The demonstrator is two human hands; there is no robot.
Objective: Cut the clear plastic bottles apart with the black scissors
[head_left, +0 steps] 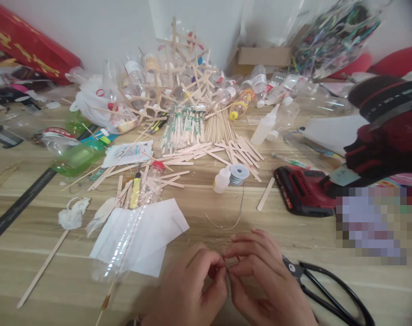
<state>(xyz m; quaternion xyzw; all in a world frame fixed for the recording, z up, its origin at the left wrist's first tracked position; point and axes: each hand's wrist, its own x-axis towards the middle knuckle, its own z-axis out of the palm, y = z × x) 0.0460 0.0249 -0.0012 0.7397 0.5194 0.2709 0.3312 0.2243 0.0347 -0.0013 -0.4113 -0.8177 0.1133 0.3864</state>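
At the front edge of the table, my left hand [195, 283] and my right hand [265, 276] meet fingertip to fingertip. Both are closed in a pinch on a thin red piece [237, 258]. Only short bits of it show between the fingers, so I cannot tell its full shape. Black-handled scissors [297, 270] lie beside and partly under my right hand. Beyond my hands sit a spool of grey wire [239, 175] with a loose end and a small white squeeze bottle [222, 180]. White paper [158, 235] with a clear plastic bottle [119, 240] on it lies to the left.
A red and black cordless drill [303, 192] stands at the right. Wooden craft sticks [245, 151], skewers [220, 127] and plastic bottles [258, 81] crowd the back. A green bottle [79, 156] lies at the left. One stick [43, 269] lies near front left.
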